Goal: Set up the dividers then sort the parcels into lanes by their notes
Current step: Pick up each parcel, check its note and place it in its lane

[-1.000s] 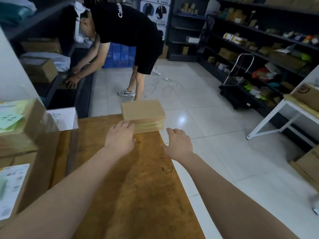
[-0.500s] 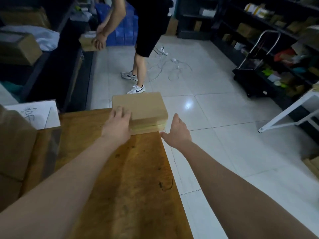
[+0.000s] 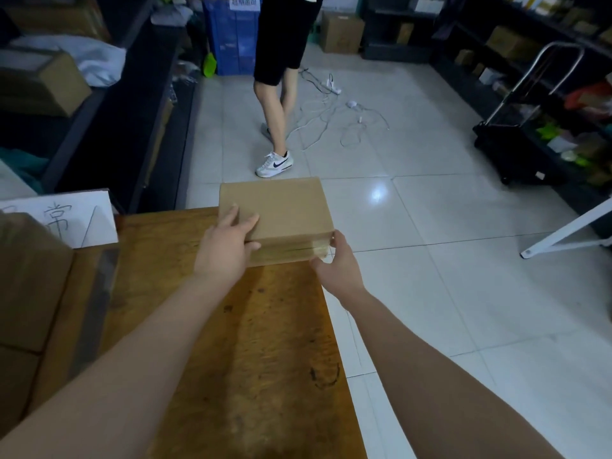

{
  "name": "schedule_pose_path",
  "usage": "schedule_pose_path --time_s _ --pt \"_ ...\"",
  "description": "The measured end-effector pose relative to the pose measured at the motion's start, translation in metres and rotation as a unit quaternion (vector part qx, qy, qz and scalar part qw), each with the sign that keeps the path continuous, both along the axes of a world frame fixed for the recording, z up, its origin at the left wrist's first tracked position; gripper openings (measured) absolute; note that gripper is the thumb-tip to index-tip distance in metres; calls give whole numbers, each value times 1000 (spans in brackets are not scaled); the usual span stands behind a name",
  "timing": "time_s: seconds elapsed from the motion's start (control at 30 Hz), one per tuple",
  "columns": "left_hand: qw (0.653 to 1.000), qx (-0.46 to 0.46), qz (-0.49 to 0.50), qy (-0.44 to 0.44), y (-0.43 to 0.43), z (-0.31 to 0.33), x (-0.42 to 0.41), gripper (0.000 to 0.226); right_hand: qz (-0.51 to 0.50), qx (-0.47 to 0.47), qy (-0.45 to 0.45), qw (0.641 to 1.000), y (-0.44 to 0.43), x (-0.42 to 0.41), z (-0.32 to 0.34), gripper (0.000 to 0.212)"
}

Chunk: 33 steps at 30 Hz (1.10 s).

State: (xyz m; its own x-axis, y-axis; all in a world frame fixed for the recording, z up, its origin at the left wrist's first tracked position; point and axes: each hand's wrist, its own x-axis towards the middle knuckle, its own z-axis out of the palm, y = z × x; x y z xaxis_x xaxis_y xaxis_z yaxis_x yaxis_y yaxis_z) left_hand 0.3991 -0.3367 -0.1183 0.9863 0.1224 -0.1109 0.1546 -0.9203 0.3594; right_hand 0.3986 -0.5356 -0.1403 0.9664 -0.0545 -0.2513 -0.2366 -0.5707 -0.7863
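Observation:
A plain brown cardboard parcel (image 3: 288, 210) lies at the far right corner of the wooden table (image 3: 251, 342), partly overhanging the far edge. My left hand (image 3: 227, 241) grips its near left corner, fingers on top and thumb on the front face. My right hand (image 3: 337, 260) holds the near right corner, with the thumb up the side. No note shows on the parcel. A white folded divider card (image 3: 71, 218) with handwritten characters stands at the table's far left.
Large cardboard boxes (image 3: 29, 286) crowd the left of the table. A person (image 3: 281, 61) in black stands on the tiled floor beyond, near loose cables (image 3: 334, 111). Dark shelving runs along both sides, with a black trolley (image 3: 510, 150) and a white table leg (image 3: 569, 233) on the right.
Both hands closed in on the parcel: the left slid onto its top corner, the right moved up against its right corner. The person beyond straightened and stepped away.

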Motion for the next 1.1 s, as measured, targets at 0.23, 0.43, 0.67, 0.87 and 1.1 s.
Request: schedule_pose_path --time_s 0.23,0.43,0.67,0.87,1.1 --pt "995 -78 16 -65 11 20 -31 50 -81 152 -112 979 8 -12 24 46" --pt "969 -208 135 -10 32 46 -62 50 -73 216 -190 955 32 -15 75 37" --pt "851 -388 275 225 35 6 -114 54 67 92 -146 983 54 -39 62 48" --pt "884 -379 229 152 44 -14 -136 44 110 -35 -75 991 60 -74 37 59" --pt "831 -496 211 135 18 4 -168 51 -30 73 49 996 42 -135 21 45"
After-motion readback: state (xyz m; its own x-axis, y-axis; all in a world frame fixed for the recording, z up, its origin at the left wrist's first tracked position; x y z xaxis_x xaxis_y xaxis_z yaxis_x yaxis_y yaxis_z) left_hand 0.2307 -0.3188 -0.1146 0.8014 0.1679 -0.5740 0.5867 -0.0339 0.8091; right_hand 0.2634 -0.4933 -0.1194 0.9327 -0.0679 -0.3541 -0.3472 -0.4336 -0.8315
